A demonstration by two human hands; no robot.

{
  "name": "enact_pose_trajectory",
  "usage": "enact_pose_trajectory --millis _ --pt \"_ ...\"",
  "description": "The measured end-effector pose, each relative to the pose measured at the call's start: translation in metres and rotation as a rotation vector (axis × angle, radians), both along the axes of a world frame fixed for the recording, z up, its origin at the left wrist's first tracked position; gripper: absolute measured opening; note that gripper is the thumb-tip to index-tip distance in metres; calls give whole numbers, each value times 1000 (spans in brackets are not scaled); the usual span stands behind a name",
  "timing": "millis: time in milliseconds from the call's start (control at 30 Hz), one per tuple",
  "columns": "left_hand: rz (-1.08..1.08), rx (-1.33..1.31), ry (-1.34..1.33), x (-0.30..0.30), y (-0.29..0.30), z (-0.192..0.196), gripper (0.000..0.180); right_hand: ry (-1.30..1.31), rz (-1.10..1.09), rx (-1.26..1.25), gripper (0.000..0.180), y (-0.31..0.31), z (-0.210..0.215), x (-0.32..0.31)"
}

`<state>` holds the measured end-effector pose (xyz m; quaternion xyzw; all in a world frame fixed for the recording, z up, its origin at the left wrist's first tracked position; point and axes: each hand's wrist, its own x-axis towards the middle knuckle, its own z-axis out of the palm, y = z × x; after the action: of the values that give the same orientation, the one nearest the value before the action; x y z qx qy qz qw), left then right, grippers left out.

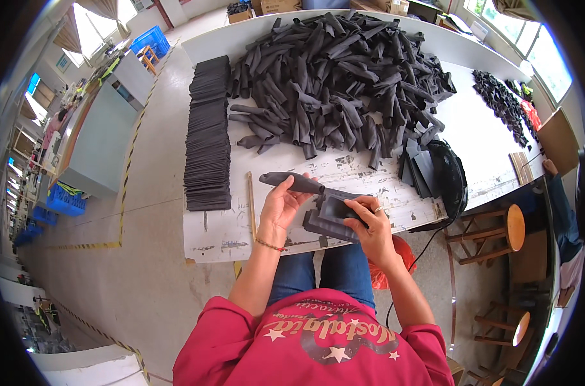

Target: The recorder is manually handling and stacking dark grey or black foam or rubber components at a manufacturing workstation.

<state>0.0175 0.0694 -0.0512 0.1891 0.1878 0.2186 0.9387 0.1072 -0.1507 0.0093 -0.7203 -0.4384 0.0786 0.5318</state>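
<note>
With our left grip (283, 207) we grasp a dark tube (283, 179), and with our right grip (373, 231) a dark sheet (335, 207); we hold both at the near side of the counter (482, 132).

**Plenty out of sight here!**

And at centre, the right hand (373, 230) masks part of the dark piece (334, 207)! Red bag (377, 276), partly hidden behind the forearm (409, 293). Cardboard box (281, 6), sliced by the top edge! Far left, a worker (53, 128), too small to read.
</note>
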Motion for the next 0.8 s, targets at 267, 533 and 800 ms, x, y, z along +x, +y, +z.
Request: enact_pose_trajectory --millis 267,533,800 --pt "-18 137 38 2 -12 12 28 -209 -37 -48 32 6 7 3" --pt "-122 172 16 2 -20 19 22 -500 -85 -112 32 10 19 4" --pt "-84 202 1 2 -37 38 22 -793 -168 -105 36 9 14 4"
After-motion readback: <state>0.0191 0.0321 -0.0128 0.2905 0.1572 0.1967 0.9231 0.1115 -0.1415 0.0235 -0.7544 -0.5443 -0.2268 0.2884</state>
